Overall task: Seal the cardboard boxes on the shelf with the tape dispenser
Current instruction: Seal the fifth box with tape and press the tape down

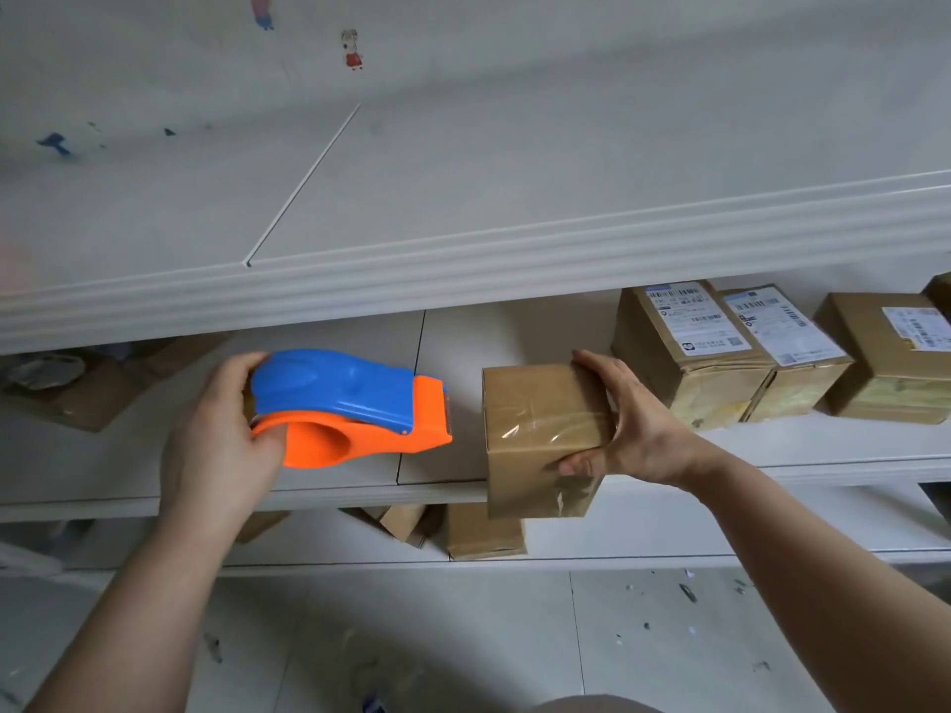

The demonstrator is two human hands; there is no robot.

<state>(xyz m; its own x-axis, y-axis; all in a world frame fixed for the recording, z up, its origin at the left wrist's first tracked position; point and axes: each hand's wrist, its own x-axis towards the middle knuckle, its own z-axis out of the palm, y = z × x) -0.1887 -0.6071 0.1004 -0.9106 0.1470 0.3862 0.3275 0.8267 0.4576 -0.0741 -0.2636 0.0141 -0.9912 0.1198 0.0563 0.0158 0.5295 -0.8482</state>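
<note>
My left hand (pixel 218 429) grips a blue and orange tape dispenser (pixel 350 406) by its rear, its cutter end pointing right, a short gap away from a small brown cardboard box (pixel 535 429). My right hand (pixel 633 424) holds that box by its right side, fingers over the top edge and thumb on the front. Clear tape runs across the box's top and front. The box overhangs the front edge of the white middle shelf (pixel 447 455).
Three taped boxes with shipping labels (pixel 684 347) (pixel 787 347) (pixel 895 357) stand in a row on the shelf's right. Flat cardboard (pixel 98 398) lies at the far left. More boxes (pixel 483 532) sit on the lower shelf. A white upper shelf (pixel 463 198) overhangs.
</note>
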